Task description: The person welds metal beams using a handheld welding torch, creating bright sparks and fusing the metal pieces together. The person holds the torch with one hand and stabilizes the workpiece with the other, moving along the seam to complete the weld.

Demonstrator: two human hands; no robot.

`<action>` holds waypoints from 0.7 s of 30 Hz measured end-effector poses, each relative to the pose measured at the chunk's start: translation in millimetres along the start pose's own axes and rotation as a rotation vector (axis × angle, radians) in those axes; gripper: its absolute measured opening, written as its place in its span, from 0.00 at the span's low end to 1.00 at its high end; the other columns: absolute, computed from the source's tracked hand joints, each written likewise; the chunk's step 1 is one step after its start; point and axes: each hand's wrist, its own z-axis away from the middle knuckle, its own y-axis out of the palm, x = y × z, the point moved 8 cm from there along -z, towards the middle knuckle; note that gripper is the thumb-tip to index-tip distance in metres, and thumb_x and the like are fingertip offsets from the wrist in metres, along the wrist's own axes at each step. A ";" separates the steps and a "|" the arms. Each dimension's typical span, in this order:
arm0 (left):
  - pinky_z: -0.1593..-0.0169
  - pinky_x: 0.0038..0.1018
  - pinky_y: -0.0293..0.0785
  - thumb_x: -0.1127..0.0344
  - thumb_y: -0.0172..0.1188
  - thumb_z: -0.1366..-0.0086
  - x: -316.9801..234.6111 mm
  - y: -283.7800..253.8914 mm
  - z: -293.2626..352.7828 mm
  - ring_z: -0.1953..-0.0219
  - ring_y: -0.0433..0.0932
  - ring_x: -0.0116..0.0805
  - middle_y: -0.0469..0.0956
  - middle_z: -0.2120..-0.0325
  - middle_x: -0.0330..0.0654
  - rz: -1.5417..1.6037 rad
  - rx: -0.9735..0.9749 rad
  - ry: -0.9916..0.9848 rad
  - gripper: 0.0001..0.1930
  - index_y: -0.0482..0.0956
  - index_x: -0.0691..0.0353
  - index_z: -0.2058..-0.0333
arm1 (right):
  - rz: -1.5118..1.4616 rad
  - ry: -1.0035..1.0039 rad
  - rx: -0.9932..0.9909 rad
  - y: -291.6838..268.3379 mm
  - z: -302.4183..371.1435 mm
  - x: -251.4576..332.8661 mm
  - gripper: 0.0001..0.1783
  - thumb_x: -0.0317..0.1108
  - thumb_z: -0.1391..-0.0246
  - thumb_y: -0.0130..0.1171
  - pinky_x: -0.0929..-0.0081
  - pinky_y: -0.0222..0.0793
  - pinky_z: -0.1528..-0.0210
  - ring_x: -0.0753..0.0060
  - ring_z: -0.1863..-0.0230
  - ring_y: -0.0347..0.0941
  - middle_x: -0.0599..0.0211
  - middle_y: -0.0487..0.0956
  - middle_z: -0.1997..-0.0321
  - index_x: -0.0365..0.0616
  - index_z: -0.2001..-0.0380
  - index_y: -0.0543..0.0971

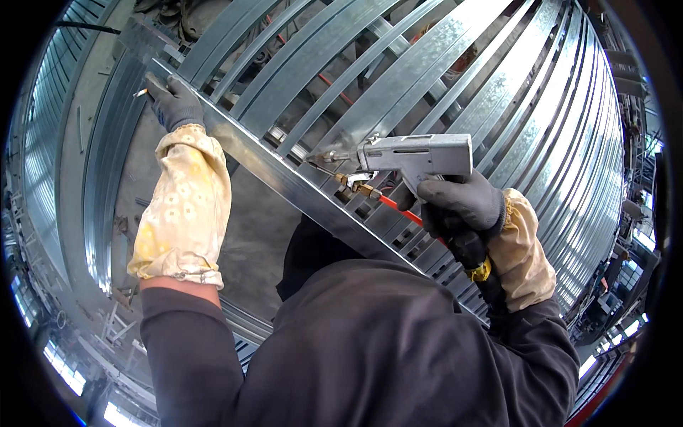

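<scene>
My right hand, in a dark grey glove, grips a grey pistol-shaped welding gun. The gun's tip points left, at the joint between a slat and the long metal side rail. Brass fittings and an orange hose run beneath its nozzle, and a thick black cable leaves its handle. Further up and left, my gloved left hand is beside the rail's far end. Its fingers are closed on a small white stick with an orange end, like a cigarette.
Long galvanized metal slats lie side by side across the frame, with gaps between them. More metal strips stand at the left, over a grey floor. Red cable shows under the slats.
</scene>
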 end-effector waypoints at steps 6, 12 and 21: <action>0.43 0.41 0.70 0.61 0.45 0.32 -28.5 -12.3 52.2 0.45 0.70 0.61 0.65 0.44 0.67 -0.068 -0.063 -0.076 0.28 0.55 0.69 0.37 | 0.084 -0.066 0.109 -11.5 -11.2 -8.5 0.22 0.39 0.44 0.59 0.81 0.69 0.82 0.76 0.81 0.75 0.61 0.81 0.68 0.33 0.53 0.73; 0.38 0.41 0.64 0.66 0.45 0.34 -61.1 -20.6 119.8 0.39 0.62 0.60 0.60 0.41 0.67 -0.109 0.015 -0.022 0.28 0.53 0.72 0.37 | 0.018 -0.111 0.261 -17.2 -40.0 -18.1 0.20 0.40 0.43 0.59 0.82 0.70 0.82 0.78 0.81 0.75 0.61 0.81 0.69 0.34 0.56 0.74; 0.39 0.37 0.66 0.64 0.45 0.33 -47.9 -13.6 114.4 0.41 0.66 0.57 0.56 0.39 0.66 -0.166 0.098 -0.095 0.30 0.51 0.69 0.35 | 0.034 -0.147 0.328 -27.9 -57.3 -32.4 0.22 0.41 0.42 0.61 0.88 0.68 0.78 0.87 0.78 0.73 0.68 0.80 0.68 0.34 0.53 0.75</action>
